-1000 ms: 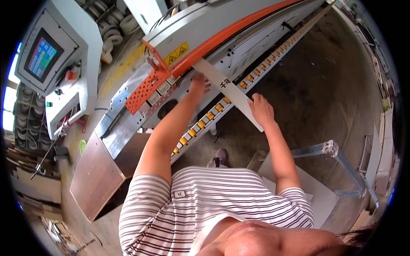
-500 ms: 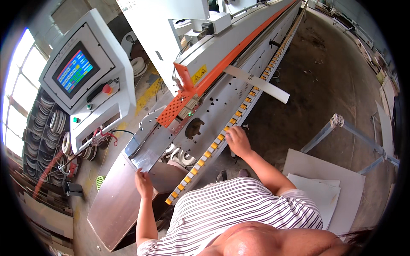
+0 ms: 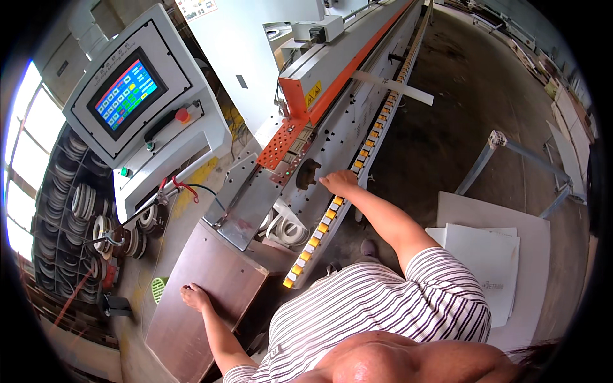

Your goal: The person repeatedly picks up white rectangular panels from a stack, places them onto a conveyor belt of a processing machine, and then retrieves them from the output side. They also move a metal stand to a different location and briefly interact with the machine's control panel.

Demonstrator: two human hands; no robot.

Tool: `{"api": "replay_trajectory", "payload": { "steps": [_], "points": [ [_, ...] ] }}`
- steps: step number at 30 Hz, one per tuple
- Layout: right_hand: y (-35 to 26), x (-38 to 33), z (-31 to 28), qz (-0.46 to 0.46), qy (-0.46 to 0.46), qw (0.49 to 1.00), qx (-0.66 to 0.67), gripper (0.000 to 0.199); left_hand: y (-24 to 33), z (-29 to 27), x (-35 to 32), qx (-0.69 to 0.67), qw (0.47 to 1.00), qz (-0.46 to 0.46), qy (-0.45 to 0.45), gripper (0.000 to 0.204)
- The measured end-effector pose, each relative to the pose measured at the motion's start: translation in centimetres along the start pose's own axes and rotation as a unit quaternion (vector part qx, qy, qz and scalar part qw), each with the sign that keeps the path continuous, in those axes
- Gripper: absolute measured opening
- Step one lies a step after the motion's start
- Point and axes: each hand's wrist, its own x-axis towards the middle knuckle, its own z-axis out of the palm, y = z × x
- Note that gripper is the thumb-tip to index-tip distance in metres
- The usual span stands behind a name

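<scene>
My left hand rests on the brown wood-grain top of a low cabinet, fingers loosely spread and nothing seen in them. Reaching across the rail of yellow and grey rollers, my right hand points its slightly bent fingers at the side of a long grey machine. No object shows in that hand, though its palm is hidden. Beside its fingertips is a dark round recess in the machine. Above that sits a perforated orange guard.
A control panel with a lit touchscreen and red button stands at the left. A pale strip juts across the roller rail. Rolls of edging lie under the machine. White sheets and a metal frame are at the right.
My left hand has moved from the metal plate's corner down onto the brown cabinet top. My right hand has left the roller rail's near edge and reaches over it toward the machine.
</scene>
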Motion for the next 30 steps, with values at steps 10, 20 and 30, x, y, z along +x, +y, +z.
{"api": "replay_trajectory", "payload": {
  "steps": [10,20,30],
  "points": [
    [-0.4,-0.9,-0.6,-0.002,0.015,1.0,-0.01,0.044,1.2,-0.5,0.0,0.02,1.0,-0.015,-0.017,0.026],
    [0.2,-0.7,-0.5,-0.005,0.02,1.0,-0.011,0.036,2.6,-1.1,-0.3,0.042,0.998,-0.034,-0.028,0.029],
    [0.1,-0.5,0.3,-0.029,0.013,1.0,-0.004,0.036,1.1,-0.7,0.1,0.032,0.999,-0.023,-0.018,0.028]
  ]
}}
